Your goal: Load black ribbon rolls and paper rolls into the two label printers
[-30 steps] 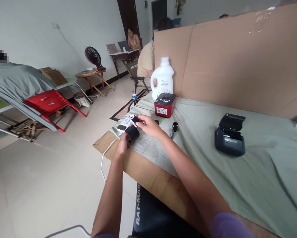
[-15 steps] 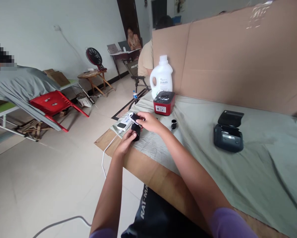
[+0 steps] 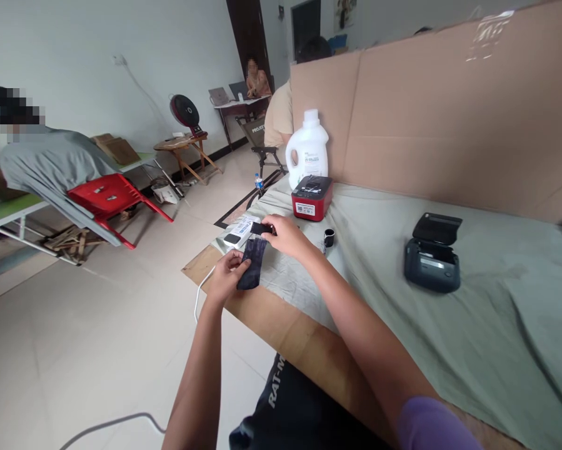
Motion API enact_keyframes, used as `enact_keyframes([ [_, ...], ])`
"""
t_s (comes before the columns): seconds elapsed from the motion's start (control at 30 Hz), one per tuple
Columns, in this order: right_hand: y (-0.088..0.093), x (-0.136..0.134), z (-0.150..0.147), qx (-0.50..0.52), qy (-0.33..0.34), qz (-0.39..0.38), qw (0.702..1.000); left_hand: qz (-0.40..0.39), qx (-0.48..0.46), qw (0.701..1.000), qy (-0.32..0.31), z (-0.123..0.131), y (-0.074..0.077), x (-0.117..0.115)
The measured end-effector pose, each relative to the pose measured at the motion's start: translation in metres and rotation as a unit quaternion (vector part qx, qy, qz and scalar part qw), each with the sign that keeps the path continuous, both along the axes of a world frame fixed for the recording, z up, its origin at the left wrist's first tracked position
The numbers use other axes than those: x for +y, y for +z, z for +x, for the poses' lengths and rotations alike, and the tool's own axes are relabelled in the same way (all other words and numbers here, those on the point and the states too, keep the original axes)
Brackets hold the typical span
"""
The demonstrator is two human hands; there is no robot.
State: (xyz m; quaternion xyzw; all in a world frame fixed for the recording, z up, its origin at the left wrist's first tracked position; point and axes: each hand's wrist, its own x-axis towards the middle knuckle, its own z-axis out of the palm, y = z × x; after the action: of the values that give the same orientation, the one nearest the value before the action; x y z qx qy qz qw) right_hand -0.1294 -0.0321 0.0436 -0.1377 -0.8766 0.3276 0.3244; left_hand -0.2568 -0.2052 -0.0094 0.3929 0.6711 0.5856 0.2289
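Note:
My left hand (image 3: 230, 270) pinches the edge of a thin dark strip (image 3: 251, 267), which hangs flat over the table's front edge. At the strip's upper end, my right hand (image 3: 283, 236) closes around a small black roll (image 3: 260, 229). The strip seems to run up to this roll, though the fingers hide part of the join. Just behind the hands lies a white power strip (image 3: 237, 232) with a dark panel. A small black cylinder (image 3: 328, 237) with a light rim stands to the right of my right hand.
A red and black box-shaped device (image 3: 312, 199) sits before a white jug (image 3: 309, 150). Farther right is a dark printer (image 3: 432, 253) with its lid raised. A cardboard panel (image 3: 426, 119) borders the cloth-covered table. At left, a seated person (image 3: 60, 159) leans over a green table.
My left hand has moved down and left, and a longer flat stretch of the dark strip now shows between my hands. The roll in my right hand has turned, hiding its pale end.

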Motion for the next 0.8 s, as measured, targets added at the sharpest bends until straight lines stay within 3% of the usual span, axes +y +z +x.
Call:
enact_keyframes([
  [0.2,-0.018,-0.009,-0.011,0.027,0.026,-0.012,0.999,-0.045,-0.016,0.998,-0.036,0.004,0.046,-0.016],
  [0.3,-0.027,-0.015,-0.016,0.056,0.062,-0.071,0.994,-0.047,-0.039,0.997,-0.042,0.005,0.069,-0.012],
  [0.4,-0.038,-0.02,-0.021,0.08,0.095,-0.141,0.982,-0.044,-0.023,0.998,-0.042,0.002,0.084,0.0],
  [0.6,-0.061,-0.028,-0.034,0.127,0.108,-0.308,0.937,-0.076,-0.016,0.997,-0.009,-0.004,0.087,0.018],
  [0.7,-0.066,-0.031,-0.037,0.144,0.087,-0.371,0.913,-0.079,-0.053,0.995,0.031,-0.006,0.084,0.016],
  [0.8,-0.069,-0.032,-0.038,0.167,0.066,-0.412,0.893,-0.056,-0.111,0.992,0.032,-0.012,0.08,0.011],
])
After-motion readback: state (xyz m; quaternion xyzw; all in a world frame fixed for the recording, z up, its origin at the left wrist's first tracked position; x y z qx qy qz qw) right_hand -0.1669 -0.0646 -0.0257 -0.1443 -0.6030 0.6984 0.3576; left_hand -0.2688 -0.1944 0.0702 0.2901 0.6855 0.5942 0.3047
